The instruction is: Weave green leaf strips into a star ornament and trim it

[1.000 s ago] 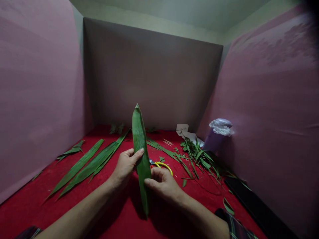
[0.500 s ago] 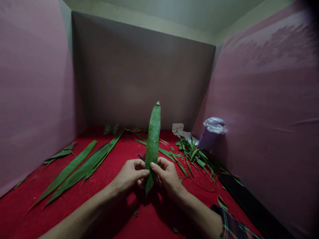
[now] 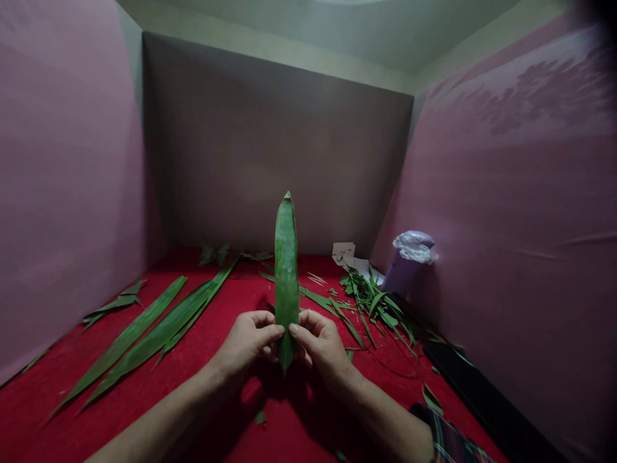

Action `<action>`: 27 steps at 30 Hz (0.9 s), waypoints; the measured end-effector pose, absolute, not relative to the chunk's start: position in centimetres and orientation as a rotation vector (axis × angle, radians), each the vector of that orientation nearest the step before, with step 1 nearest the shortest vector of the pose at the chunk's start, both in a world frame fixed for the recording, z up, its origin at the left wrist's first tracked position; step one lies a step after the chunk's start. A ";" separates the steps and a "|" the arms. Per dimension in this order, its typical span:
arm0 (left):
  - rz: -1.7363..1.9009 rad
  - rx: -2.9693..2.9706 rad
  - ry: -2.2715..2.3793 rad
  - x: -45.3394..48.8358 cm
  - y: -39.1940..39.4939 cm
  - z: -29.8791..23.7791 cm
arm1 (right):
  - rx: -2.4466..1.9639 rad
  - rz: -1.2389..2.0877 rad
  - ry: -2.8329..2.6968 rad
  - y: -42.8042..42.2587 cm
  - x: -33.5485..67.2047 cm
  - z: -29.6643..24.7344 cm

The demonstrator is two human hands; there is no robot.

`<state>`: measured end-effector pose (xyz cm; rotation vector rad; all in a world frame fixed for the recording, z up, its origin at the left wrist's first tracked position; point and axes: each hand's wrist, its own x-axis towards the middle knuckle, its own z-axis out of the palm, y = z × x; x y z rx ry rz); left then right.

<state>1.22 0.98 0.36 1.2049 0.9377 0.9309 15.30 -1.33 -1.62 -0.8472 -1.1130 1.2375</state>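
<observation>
A long green leaf (image 3: 287, 263) stands nearly upright in front of me, its pointed tip up. My left hand (image 3: 250, 341) pinches its lower left edge, thumb on the face turned to me. On the opposite edge my right hand (image 3: 324, 344) grips it the same way, the two thumbs almost meeting. The fingers behind the leaf are mostly hidden. Just past my left fingers, a dark thin object (image 3: 270, 307) shows partly; I cannot make out what it is.
Long leaves (image 3: 149, 331) lie on the red cloth (image 3: 207, 402) at left. To the right are a heap of cut green strips (image 3: 380, 302), thin sticks (image 3: 317, 279), white papers (image 3: 361, 267), a purple bin with a plastic liner (image 3: 405, 263) and a long black object (image 3: 477, 392). Pink walls stand either side.
The leaf has shifted slightly left and straightened from a lean to the right. My right thumb has slid lower and left on it. Both hands keep their pinch.
</observation>
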 end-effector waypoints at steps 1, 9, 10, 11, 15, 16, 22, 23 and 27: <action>0.925 1.196 0.936 1.2 1.0 0.3 | -0.843 1.254 -1.109 -1.4 15.3 -1.6; 0.925 1.127 0.837 1.1 1.1 -0.2 | -0.831 1.327 -1.088 -1.3 15.4 -1.8; 0.933 1.119 0.837 1.2 1.1 -0.2 | -0.835 1.323 -1.086 -1.3 15.4 -1.9; 0.941 1.113 0.840 1.2 1.1 -0.1 | -0.840 1.319 -1.087 -1.3 15.4 -1.8; 0.953 1.129 0.858 1.3 1.1 0.2 | -0.856 1.327 -1.099 -1.4 15.4 -1.7; 0.947 1.136 0.864 1.3 1.1 0.2 | -0.854 1.332 -1.100 -1.4 15.4 -1.6; 0.936 1.129 0.865 1.3 0.8 0.4 | -0.825 1.359 -1.084 -1.5 15.3 -1.8; 0.926 1.120 0.862 1.4 0.8 0.4 | -0.820 1.364 -1.081 -1.4 15.3 -1.8; 0.889 1.091 0.832 1.4 0.8 0.4 | -0.802 1.385 -1.084 -1.3 15.5 -2.0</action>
